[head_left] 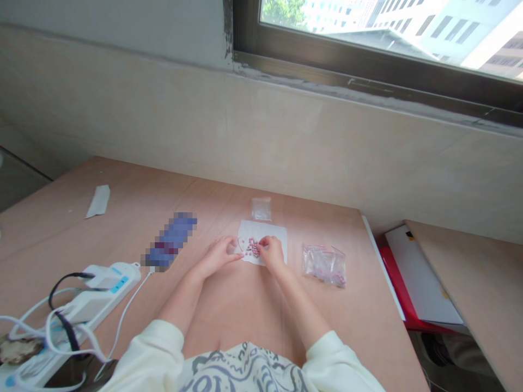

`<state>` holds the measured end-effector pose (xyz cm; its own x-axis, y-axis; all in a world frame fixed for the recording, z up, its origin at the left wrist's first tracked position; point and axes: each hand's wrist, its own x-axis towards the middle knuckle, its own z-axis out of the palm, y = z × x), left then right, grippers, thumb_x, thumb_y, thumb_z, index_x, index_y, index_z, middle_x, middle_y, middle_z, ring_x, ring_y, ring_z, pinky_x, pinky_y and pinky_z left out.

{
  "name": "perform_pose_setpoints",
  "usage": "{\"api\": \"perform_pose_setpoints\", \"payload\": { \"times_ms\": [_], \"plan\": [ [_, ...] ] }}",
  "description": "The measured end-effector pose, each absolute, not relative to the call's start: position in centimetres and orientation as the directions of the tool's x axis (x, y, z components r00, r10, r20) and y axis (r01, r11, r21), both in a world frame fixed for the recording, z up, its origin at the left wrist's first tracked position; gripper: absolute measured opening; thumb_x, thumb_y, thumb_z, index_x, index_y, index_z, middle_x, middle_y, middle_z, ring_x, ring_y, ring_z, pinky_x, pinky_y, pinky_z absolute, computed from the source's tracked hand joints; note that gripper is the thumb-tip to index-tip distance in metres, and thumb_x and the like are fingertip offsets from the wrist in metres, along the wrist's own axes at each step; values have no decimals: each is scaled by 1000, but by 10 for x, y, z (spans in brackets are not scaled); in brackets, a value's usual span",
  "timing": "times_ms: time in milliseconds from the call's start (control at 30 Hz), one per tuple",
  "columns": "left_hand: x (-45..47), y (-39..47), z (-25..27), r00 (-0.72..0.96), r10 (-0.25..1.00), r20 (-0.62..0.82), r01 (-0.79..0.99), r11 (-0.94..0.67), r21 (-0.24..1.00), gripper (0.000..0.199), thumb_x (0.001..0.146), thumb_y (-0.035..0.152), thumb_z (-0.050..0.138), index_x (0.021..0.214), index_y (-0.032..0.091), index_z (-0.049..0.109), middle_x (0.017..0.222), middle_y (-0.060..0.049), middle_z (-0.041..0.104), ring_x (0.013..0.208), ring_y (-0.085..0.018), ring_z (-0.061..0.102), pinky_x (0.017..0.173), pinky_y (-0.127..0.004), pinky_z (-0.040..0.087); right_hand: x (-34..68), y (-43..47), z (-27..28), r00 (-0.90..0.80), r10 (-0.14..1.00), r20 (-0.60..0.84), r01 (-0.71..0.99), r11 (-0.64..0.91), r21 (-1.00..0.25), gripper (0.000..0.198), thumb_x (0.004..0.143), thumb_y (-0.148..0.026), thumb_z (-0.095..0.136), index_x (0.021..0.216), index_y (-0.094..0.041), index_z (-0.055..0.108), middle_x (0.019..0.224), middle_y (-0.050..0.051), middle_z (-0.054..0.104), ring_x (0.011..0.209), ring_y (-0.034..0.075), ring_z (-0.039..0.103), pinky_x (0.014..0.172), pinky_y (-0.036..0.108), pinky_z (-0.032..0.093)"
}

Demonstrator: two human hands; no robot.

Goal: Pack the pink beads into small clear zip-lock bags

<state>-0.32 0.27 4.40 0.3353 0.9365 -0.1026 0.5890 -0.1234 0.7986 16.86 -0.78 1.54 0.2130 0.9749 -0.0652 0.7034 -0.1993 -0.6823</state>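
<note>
On a white sheet of paper lies a small pile of pink and dark beads. My left hand is at the paper's left edge, thumb and fingers curled together round a thin reddish string that arcs up from the fingertips. From the right, my right hand reaches over the paper with its thumb and forefinger pinched at the edge of the bead pile. Whatever sits between those fingertips is too small to make out.
A clear bag of pink beads lies to the right, and a small clear packet behind the paper. Leftward are a blurred-out phone, a power strip with cables, and a white paper scrap. A wall stands behind the table.
</note>
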Motion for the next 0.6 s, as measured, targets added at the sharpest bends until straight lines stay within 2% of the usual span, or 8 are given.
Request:
{"api": "perform_pose_setpoints", "payload": {
  "times_ms": [300,400,500,600],
  "plan": [
    [-3,2,43,307,945,-115,608,-102,787,43,57,39,62,92,15,55,93,-10,59,88,-25,52,78,-34,37,166,-3,22,150,987,-60,774,-155,-613,10,67,-15,46,60,-16,52,71,7,54,72,17,47,63,26,34],
    [-2,3,42,309,945,-110,620,-112,777,44,57,38,62,92,14,55,93,-10,60,88,-25,52,78,-35,37,160,-5,27,175,981,-84,664,-181,-726,9,67,-15,45,61,-15,51,67,6,53,65,15,47,60,25,35],
    [0,3,42,324,940,-107,619,-125,775,41,57,37,62,91,14,55,91,-9,60,87,-25,53,77,-34,38,149,-8,34,107,993,-58,517,-105,-849,9,70,-20,43,67,-16,51,68,3,53,61,13,47,59,24,37],
    [2,3,44,336,934,-119,622,-126,773,40,59,36,60,91,14,54,92,-9,59,86,-23,53,75,-32,39,143,-8,35,135,991,-13,543,-85,-835,12,71,-24,43,75,-16,51,74,5,53,68,14,48,63,25,37]
  ]
}}
